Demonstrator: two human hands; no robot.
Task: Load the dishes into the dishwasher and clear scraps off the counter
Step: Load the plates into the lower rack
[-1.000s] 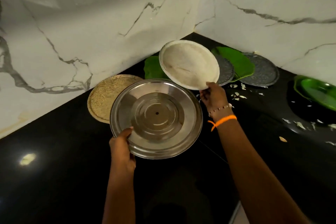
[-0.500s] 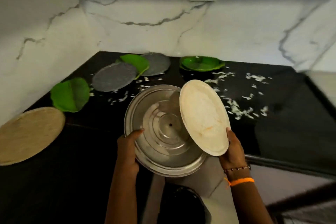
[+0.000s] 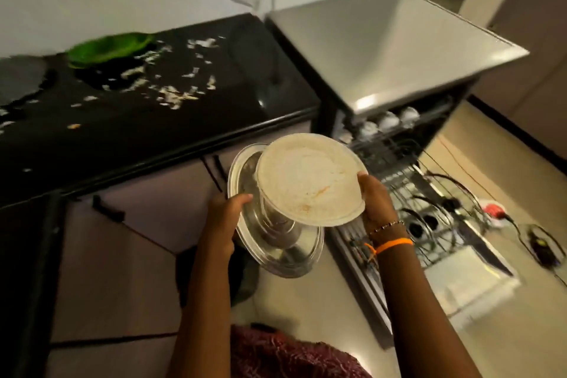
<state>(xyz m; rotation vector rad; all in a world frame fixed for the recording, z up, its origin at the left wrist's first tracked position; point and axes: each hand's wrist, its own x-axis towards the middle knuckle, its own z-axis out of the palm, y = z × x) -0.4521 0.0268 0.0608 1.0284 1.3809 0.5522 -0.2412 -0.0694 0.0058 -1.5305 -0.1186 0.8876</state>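
Observation:
My left hand grips the left rim of a large steel plate, held tilted above the floor. My right hand grips the right edge of a white round plate, which overlaps the steel plate in front of it. Both plates are off the counter, just left of the open dishwasher. Its pulled-out lower rack of dark wire lies to the right, and white cups sit in the upper rack. White scraps are scattered over the black counter.
A green plate and a grey plate lie at the counter's back left. The dishwasher's steel top stands at the right. A red-and-white power strip and cables lie on the floor beyond the rack. Cabinet fronts are below the counter.
I have turned right from the counter corner toward the dishwasher. Both plates came off the counter area and now hang beside the open rack, the white one in front of the steel one.

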